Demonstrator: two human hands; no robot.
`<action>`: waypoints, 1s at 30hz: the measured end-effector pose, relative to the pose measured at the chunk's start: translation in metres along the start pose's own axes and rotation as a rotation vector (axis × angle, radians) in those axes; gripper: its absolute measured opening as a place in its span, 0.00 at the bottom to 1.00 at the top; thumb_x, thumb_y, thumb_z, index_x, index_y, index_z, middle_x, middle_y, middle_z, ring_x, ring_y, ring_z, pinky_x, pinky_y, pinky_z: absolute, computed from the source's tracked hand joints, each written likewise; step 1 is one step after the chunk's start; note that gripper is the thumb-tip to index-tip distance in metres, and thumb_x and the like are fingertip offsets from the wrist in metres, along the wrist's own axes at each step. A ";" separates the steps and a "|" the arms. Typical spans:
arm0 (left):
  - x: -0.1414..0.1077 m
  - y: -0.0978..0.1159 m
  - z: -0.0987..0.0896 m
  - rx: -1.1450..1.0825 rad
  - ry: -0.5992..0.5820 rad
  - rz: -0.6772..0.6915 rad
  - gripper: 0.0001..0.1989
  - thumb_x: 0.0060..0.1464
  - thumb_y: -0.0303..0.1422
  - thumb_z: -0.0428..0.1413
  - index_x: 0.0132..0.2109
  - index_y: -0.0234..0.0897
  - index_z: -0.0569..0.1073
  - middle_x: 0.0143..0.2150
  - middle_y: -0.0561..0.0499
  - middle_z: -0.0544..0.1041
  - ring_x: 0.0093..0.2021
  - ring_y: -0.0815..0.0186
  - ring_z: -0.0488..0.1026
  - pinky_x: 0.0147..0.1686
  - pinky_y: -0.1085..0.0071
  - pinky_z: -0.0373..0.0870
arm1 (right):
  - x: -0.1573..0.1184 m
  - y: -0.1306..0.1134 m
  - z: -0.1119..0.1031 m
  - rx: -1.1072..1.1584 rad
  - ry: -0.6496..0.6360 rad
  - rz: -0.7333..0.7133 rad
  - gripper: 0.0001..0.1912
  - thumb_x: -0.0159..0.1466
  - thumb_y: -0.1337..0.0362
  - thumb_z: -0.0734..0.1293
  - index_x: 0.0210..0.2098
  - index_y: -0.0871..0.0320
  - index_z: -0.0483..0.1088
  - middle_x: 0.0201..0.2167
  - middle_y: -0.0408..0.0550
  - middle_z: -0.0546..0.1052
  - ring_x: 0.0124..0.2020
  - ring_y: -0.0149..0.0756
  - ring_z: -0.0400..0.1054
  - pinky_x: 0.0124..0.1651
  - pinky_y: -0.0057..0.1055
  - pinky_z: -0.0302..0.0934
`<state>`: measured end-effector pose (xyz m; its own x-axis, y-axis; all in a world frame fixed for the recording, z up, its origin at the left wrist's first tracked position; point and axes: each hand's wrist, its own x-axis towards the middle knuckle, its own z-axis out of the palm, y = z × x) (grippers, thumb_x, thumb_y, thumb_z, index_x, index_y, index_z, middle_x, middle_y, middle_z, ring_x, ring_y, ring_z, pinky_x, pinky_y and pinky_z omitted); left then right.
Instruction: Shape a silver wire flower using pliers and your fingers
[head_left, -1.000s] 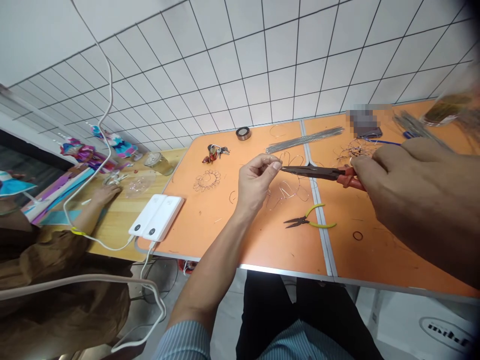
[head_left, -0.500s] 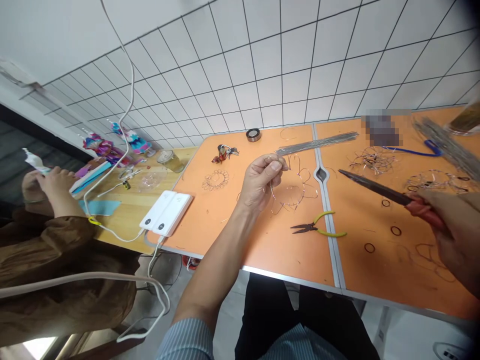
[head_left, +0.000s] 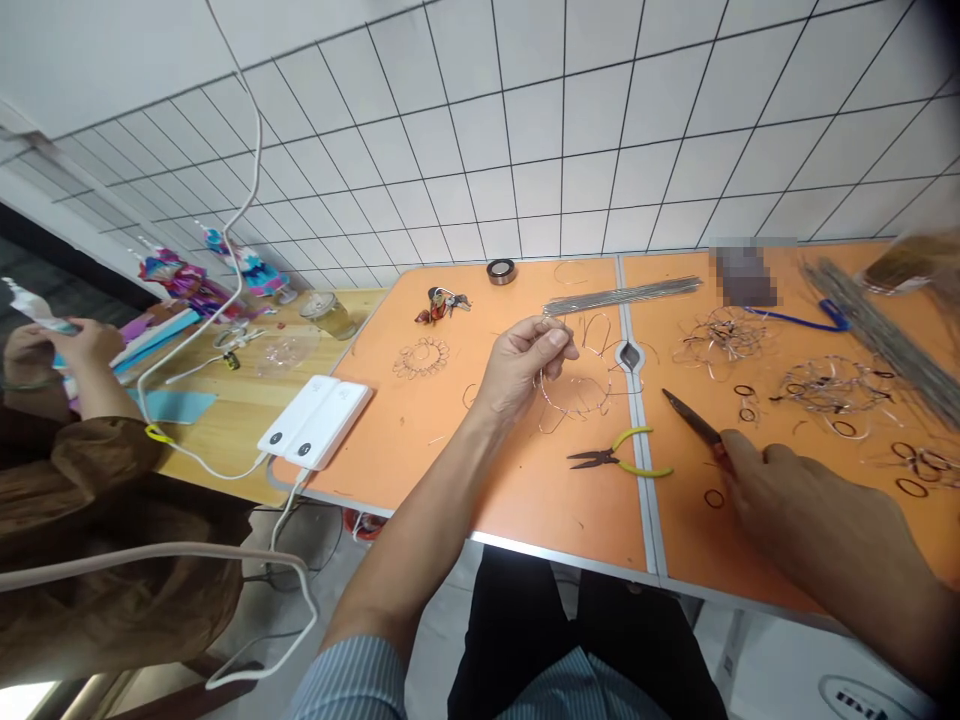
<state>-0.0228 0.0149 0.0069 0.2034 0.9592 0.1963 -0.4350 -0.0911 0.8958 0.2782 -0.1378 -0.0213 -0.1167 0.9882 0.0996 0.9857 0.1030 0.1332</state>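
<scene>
Left hand [head_left: 525,368] is pinching the looped wire ring [head_left: 576,412] between thumb and fingers, over the orange table [head_left: 517,515]; next, yellow-handled pliers [head_left: 619,460] lie with jaws slightly apart. Right hand [head_left: 799,500] is closed around the dark-nosed pliers [head_left: 691,415], tip pointing left, and behind it lies a wire tangle [head_left: 832,388]

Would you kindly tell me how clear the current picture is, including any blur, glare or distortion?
In the head view, the wire ring by the left hand looks thin and faint; the container at far right is blurred; pixelation hides a dark object; the tiled wall slants; bright glare shows lower left; the upper-right corner darkens.
</scene>
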 end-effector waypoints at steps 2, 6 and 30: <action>0.001 -0.002 -0.001 0.003 -0.020 -0.011 0.27 0.47 0.52 0.82 0.36 0.37 0.81 0.30 0.52 0.83 0.22 0.77 0.67 0.25 0.75 0.62 | 0.003 0.000 -0.007 -0.050 -0.052 -0.061 0.23 0.80 0.53 0.49 0.39 0.42 0.72 0.31 0.60 0.78 0.28 0.63 0.81 0.24 0.45 0.52; 0.000 -0.004 -0.001 0.003 -0.062 -0.058 0.28 0.45 0.51 0.83 0.36 0.36 0.82 0.30 0.50 0.84 0.23 0.76 0.67 0.25 0.75 0.64 | 0.026 0.007 -0.042 0.041 -0.217 -0.012 0.18 0.78 0.48 0.60 0.43 0.47 0.78 0.40 0.54 0.84 0.34 0.57 0.84 0.27 0.43 0.57; -0.003 -0.001 0.002 0.005 -0.195 -0.106 0.23 0.42 0.42 0.85 0.39 0.37 0.86 0.36 0.46 0.88 0.36 0.66 0.83 0.29 0.73 0.66 | 0.150 -0.083 -0.144 0.366 0.118 -0.344 0.14 0.73 0.56 0.68 0.39 0.52 0.86 0.42 0.49 0.86 0.45 0.48 0.79 0.46 0.40 0.65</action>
<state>-0.0213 0.0113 0.0059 0.4141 0.8935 0.1737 -0.3976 0.0059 0.9176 0.1609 -0.0145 0.1246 -0.4337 0.8728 0.2239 0.8633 0.4736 -0.1744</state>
